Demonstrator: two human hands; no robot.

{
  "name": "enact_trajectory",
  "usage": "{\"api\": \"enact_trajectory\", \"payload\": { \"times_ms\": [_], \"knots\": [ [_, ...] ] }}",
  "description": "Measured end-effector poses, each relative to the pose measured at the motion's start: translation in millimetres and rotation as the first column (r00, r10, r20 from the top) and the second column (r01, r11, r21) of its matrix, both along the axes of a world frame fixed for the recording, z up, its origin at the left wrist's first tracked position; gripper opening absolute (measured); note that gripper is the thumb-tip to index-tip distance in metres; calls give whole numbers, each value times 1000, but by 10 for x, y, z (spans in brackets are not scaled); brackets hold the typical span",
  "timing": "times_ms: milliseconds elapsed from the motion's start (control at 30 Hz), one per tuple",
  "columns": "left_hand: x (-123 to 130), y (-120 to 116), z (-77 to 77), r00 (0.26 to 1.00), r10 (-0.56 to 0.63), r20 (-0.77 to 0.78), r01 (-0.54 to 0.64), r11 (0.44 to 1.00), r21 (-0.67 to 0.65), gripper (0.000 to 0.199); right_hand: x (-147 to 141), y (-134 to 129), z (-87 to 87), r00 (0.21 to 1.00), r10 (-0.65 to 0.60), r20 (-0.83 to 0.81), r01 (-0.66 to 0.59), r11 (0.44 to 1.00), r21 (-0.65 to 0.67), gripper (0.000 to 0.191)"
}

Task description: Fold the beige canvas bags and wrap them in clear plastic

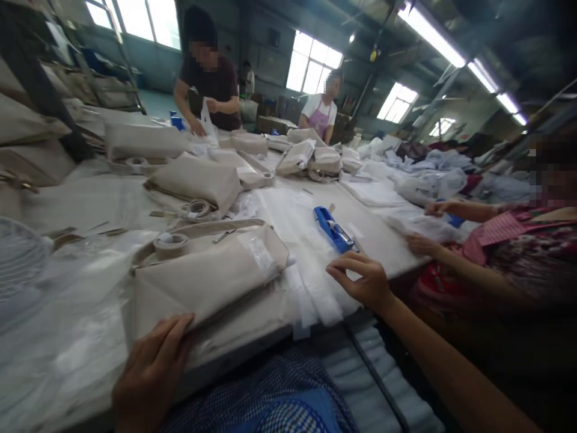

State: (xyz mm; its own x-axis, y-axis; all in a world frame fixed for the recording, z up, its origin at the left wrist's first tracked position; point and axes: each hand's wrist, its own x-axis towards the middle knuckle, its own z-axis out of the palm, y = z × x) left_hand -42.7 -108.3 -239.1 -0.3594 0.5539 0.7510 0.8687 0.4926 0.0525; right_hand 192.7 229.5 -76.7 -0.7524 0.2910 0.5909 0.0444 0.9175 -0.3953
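A beige bag lies on its side on the table in front of me, with a rolled strap on top and a shiny clear patch at its right end. My left hand rests at the bag's lower left edge, fingers stretched along it, thumb hidden. Over the table's front edge, my right hand is apart from the bag, thumb and fingertips brought together in a pinch. Whatever is between them is too small to make out. Just beyond it lies a blue tape dispenser.
Clear plastic bags lie beside the beige bag. More beige bags are spread farther back. A white fan guard stands at left. One co-worker handles plastic at right; two people stand across the table.
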Motion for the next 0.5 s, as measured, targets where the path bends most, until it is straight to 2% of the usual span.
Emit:
{"api": "enact_trajectory", "payload": {
  "times_ms": [100,167,233,300,333,400,500],
  "knots": [
    [7,-5,-3,1000,18,5,-17,1000,-5,67,162,203,-54,988,-157,-2,157,987,-34,13],
    [12,-7,3,1000,13,11,-13,1000,-4,67,218,416,-149,938,-345,9,342,925,-168,22],
    [17,-7,5,1000,11,28,-11,1000,-1,67,242,660,-274,857,-513,45,490,785,-378,33],
    [20,-10,-2,998,7,56,-7,1000,6,63,243,884,-404,792,-604,92,538,618,-573,43],
    [19,-14,-10,998,1,70,-2,1000,9,60,237,976,-463,773,-624,110,537,553,-637,46],
    [6,-24,-38,995,-30,90,29,999,13,53,217,1105,-563,754,-644,133,524,466,-713,49],
    [-42,-41,-102,993,-84,87,81,996,35,50,179,1183,-655,748,-641,171,507,385,-771,48]
  ]
}}
